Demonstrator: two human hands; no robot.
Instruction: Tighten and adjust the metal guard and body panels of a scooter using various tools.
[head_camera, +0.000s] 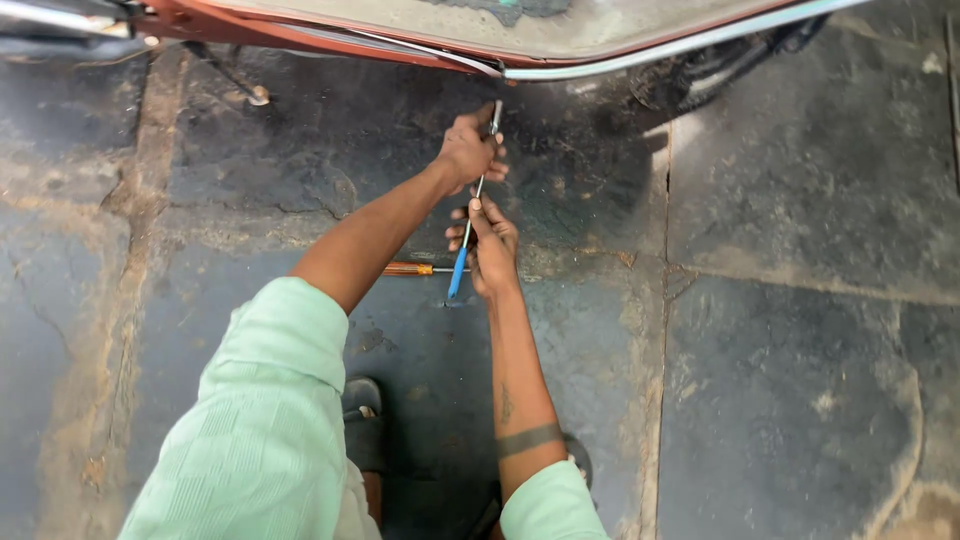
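A long screwdriver (465, 240) with a blue handle and thin metal shaft points up toward the lower edge of a red vehicle body (330, 38) with a pale trim strip (640, 55). My left hand (468, 150) is closed around the upper end of the shaft, just under the trim. Lower down, my right hand (490, 248) grips the same tool near its blue handle. Both arms wear pale green sleeves.
A second screwdriver with an orange handle (408, 269) lies on the dark, stained stone floor (780, 300) beside my right hand. My sandalled feet (362, 420) show at the bottom. A black tyre-like part (690, 75) sits under the body at upper right.
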